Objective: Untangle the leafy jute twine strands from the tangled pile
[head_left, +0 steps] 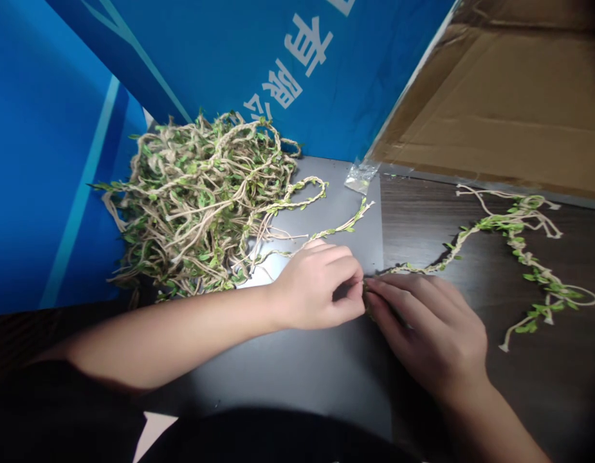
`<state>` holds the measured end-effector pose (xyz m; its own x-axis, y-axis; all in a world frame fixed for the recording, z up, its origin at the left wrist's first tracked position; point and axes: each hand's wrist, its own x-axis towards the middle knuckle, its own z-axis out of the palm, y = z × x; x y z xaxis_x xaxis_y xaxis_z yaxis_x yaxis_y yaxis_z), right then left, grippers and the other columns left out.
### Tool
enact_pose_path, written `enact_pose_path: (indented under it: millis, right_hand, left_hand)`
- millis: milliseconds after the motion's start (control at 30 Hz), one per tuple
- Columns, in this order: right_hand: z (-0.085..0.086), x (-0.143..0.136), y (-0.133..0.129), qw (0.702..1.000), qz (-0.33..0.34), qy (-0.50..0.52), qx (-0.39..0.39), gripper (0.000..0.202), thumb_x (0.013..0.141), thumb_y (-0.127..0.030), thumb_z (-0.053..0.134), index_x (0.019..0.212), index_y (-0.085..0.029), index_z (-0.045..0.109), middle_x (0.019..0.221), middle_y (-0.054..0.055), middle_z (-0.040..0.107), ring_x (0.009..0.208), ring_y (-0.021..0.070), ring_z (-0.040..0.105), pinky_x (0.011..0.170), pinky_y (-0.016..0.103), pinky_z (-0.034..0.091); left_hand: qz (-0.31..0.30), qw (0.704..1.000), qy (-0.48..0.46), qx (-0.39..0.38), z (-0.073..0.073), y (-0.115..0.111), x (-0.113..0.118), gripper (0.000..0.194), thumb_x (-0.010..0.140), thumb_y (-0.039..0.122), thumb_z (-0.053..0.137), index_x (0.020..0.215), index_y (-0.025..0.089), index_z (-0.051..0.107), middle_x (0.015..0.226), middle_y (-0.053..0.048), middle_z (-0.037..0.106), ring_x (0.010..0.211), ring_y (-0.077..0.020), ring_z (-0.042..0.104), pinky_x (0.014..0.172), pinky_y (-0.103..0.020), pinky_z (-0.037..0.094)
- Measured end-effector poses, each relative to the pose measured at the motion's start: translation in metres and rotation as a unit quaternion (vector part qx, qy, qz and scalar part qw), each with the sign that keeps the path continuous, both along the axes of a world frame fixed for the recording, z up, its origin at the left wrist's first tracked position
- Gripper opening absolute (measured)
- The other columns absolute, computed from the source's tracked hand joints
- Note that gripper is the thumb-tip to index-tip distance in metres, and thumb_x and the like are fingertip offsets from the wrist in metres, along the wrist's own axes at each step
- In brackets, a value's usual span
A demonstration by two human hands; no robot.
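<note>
Both my hands meet near the middle of the view, fingertips almost touching. My left hand is pinched on a thin braided cord with green leaves. Right beside it, my right hand pinches the same leafy cord, which runs out above its knuckles to the right. That cord leads to a loose tangle of leafy braid with frayed cream ends at the right. A big heap of similar leafy cords lies at the left, beyond my left forearm. The bit of cord between my fingertips is mostly hidden.
Blue panels with white characters stand behind and left of the heap. A brown cardboard piece rises at the back right. A small clear plastic packet lies by the panel's foot, on the grey sheet over the dark wooden table.
</note>
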<state>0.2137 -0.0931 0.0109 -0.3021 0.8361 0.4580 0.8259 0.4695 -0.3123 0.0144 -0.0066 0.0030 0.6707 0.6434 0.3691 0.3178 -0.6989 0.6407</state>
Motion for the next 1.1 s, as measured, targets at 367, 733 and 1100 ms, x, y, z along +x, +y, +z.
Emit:
enact_pose_path:
  millis: [367, 733, 1100]
  right_hand:
    - [0.008, -0.003, -0.002, 0.982, -0.068, 0.155, -0.087, 0.014, 0.089, -0.012, 0.068, 0.098, -0.022, 0.065, 0.090, 0.003, 0.071, 0.082, 0.0162, 0.067, 0.078, 0.031, 0.052]
    - [0.005, -0.004, 0.001, 0.981, -0.038, 0.157, -0.106, 0.015, 0.094, -0.010, 0.060, 0.101, -0.023, 0.064, 0.098, 0.004, 0.073, 0.091, 0.0177, 0.071, 0.082, 0.031, 0.055]
    - [0.002, -0.003, -0.001, 0.975, -0.024, 0.186, -0.119, 0.015, 0.093, -0.008, 0.063, 0.100, -0.022, 0.064, 0.095, 0.003, 0.067, 0.088, 0.0141, 0.064, 0.081, 0.028, 0.051]
  left_hand:
    - [0.022, 0.993, -0.043, -0.103, 0.004, 0.005, 0.000, 0.007, 0.078, 0.013, 0.060, 0.073, 0.017, 0.058, 0.072, 0.003, 0.057, 0.068, -0.0094, 0.051, 0.067, -0.024, 0.042]
    - [0.017, 0.991, -0.039, -0.128, 0.004, 0.005, 0.000, 0.006, 0.080, 0.012, 0.061, 0.075, 0.016, 0.060, 0.073, 0.004, 0.057, 0.068, -0.0082, 0.051, 0.065, -0.022, 0.041]
    - [0.006, 0.990, -0.035, -0.140, 0.004, 0.007, 0.000, 0.007, 0.080, 0.012, 0.059, 0.074, 0.016, 0.058, 0.072, 0.004, 0.055, 0.067, -0.0082, 0.050, 0.063, -0.022, 0.040]
